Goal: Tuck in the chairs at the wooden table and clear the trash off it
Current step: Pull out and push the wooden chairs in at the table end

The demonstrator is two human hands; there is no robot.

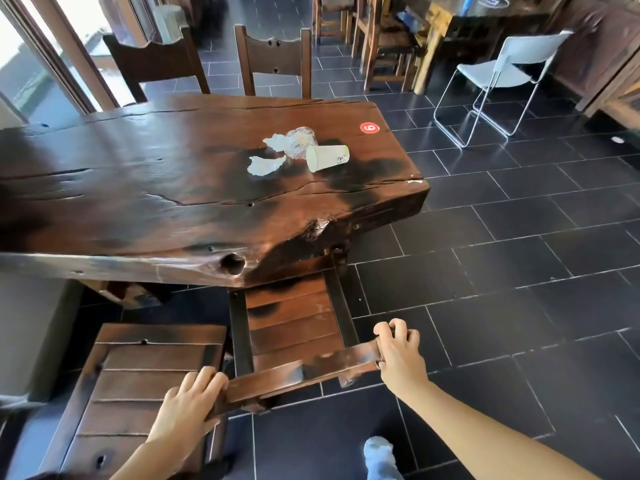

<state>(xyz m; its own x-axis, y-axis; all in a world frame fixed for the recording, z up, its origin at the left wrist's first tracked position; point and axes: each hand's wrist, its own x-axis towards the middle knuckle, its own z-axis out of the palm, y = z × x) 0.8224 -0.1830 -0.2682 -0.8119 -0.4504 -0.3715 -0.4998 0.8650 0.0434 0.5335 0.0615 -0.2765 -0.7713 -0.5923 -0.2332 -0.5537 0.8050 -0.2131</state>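
We hold the chair half under the table's near edge | left hand and right hand clamped on backrest ends | heavy, rigid; push evenly | paper cup and wrappers near far-right corner, light.

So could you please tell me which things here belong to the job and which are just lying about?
Job:
wooden table
chair gripped by left hand and right hand
second chair
paper cup on its side
crumpled wrappers

Lying about:
white folding chair
red sticker
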